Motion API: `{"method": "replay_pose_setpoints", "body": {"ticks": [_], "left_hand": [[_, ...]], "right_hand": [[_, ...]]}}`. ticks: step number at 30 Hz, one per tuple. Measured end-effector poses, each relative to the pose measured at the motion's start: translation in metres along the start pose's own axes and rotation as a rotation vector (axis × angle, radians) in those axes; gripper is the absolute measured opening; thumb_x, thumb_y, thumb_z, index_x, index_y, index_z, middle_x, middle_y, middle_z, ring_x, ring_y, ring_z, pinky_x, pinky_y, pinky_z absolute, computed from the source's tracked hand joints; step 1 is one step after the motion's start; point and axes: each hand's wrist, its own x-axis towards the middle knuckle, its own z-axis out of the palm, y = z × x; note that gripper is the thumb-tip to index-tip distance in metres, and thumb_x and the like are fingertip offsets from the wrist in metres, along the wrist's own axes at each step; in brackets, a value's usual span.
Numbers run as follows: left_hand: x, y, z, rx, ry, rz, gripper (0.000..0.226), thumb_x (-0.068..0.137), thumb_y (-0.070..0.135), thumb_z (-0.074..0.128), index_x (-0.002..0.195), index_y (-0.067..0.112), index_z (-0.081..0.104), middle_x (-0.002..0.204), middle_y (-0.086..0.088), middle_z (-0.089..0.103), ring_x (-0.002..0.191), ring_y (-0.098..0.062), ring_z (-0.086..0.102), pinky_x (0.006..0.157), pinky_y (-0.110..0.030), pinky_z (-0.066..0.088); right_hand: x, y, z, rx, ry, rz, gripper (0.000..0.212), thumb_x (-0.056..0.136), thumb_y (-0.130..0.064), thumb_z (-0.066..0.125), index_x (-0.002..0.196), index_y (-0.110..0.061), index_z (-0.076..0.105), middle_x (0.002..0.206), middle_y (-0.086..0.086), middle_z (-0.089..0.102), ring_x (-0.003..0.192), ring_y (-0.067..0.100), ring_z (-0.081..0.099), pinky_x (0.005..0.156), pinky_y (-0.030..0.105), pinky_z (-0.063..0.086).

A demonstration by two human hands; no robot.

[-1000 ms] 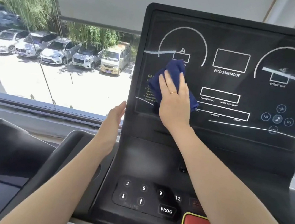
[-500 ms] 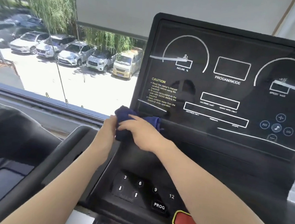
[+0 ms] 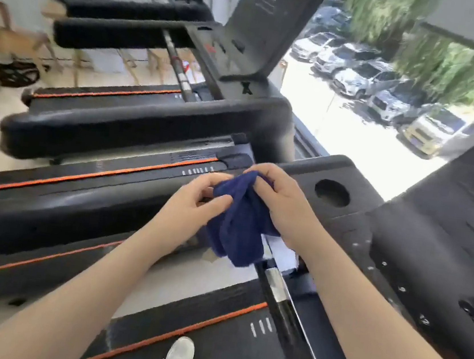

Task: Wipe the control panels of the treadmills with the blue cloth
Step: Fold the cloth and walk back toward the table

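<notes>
Your hands sit bunched in the blue cloth (image 3: 239, 224), mid-air with open room all around. Right of the cloth, the near console (image 3: 430, 247) rises as a wall. Just below the cloth, a slanted handrail bar (image 3: 280, 301) crosses. Left of the cloth, the neighbouring treadmill's padded rail (image 3: 61, 217) blocks low passage.
</notes>
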Motion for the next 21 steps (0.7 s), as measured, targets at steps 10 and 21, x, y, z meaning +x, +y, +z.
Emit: {"method": "replay_pose_setpoints", "body": {"ticks": [10, 21], "left_hand": [[-0.150, -0.024, -0.151, 0.446, 0.324, -0.040, 0.024, 0.078, 0.013, 0.072, 0.092, 0.028, 0.061, 0.142, 0.016, 0.035, 0.138, -0.002, 0.017, 0.107, -0.025, 0.015], [-0.323, -0.054, -0.360, 0.437, 0.554, -0.217, 0.021, 0.086, 0.021, 0.063, 0.085, 0.040, 0.055, 0.094, 0.014, 0.061, 0.087, 0.002, 0.056, 0.079, -0.030, 0.046]], "right_hand": [[0.011, -0.043, 0.205, 0.057, -0.507, 0.182, 0.027, 0.098, -0.018, 0.040, 0.076, -0.018, 0.055, 0.077, 0.007, 0.056, 0.070, 0.016, 0.051, 0.070, 0.031, 0.039], [-0.001, -0.078, 0.489, -0.399, -0.763, -0.216, 0.046, 0.073, -0.057, 0.067, 0.101, -0.022, 0.056, 0.091, -0.006, 0.063, 0.084, 0.012, 0.059, 0.075, 0.032, 0.049]]}}
